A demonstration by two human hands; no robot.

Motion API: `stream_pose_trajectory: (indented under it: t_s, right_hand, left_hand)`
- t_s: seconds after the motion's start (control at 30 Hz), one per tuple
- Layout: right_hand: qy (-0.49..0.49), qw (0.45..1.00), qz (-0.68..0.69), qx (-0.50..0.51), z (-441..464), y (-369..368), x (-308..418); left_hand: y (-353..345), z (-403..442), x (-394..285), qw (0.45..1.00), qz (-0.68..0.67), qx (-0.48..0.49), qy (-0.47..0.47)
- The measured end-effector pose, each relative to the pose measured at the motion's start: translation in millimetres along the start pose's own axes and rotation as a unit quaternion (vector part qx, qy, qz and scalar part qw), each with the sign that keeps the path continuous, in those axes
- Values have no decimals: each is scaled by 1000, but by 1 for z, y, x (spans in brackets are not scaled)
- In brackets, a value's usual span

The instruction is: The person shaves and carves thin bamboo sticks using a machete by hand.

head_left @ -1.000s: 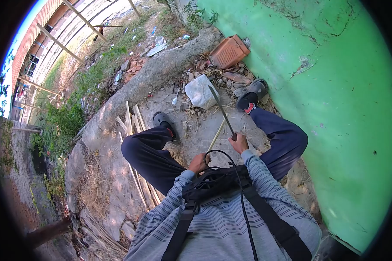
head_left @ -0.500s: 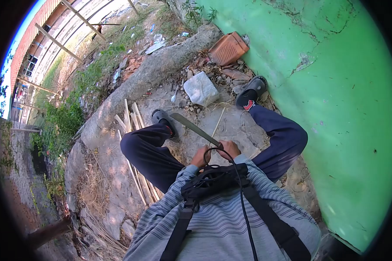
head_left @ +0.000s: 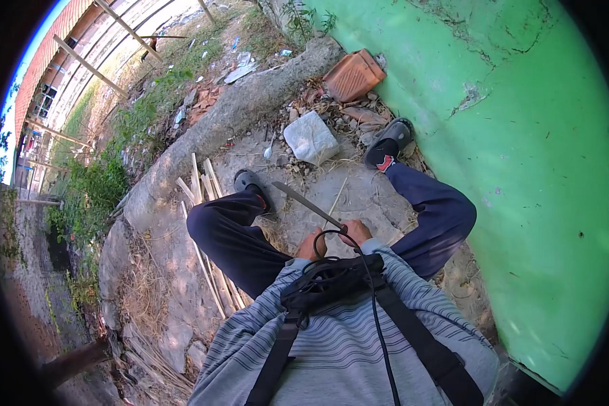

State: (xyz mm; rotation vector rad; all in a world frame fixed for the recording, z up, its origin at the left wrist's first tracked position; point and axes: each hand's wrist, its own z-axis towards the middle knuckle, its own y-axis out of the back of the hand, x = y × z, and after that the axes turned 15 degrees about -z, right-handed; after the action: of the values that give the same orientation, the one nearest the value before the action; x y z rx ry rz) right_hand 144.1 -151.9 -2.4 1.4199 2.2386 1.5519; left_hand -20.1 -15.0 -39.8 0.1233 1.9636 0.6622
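My right hand (head_left: pixel 355 232) is closed around the handle end of a machete (head_left: pixel 306 204). Its long dark blade slants up and to the left, between my knees. Close beside it, my left hand (head_left: pixel 310 244) is closed on a thin bamboo strip (head_left: pixel 336 197). The strip runs up and away from me and crosses the blade near the right hand. Its near end is hidden by my hands and the black chest pouch (head_left: pixel 331 284). A black cable loops partly over both hands.
Several split bamboo strips (head_left: pixel 212 260) lie beside my left leg. A pale stone block (head_left: pixel 311 138) rests between my feet, with an orange tile (head_left: pixel 354 76) beyond it. A green wall (head_left: pixel 521 169) rises on the right, and a concrete ledge (head_left: pixel 230 115) curves along the left.
The machete blade has turned and looks narrower, with its tip slightly lower and to the right. Both hands stay in nearly the same place, still holding the strip and the machete.
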Motion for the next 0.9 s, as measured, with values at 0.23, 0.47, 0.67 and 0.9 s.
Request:
stream_pose_trajectory:
  t_s: [0.23,0.47,0.67,0.9]
  right_hand:
    - [-24,1000,-17,-10,2,-5,8]
    - [21,999,23,20,6,-22,-9]
    - [-13,1000,24,-13,8,-21,4]
    - [6,1000,16,-2,0,-9,8]
  left_hand:
    - [-2,1,4,999,44,-2,28]
    - [-20,2,31,996,88,-3,-28]
    - [-19,2,19,991,123,1,43]
    - [-14,0,10,995,38,13,89]
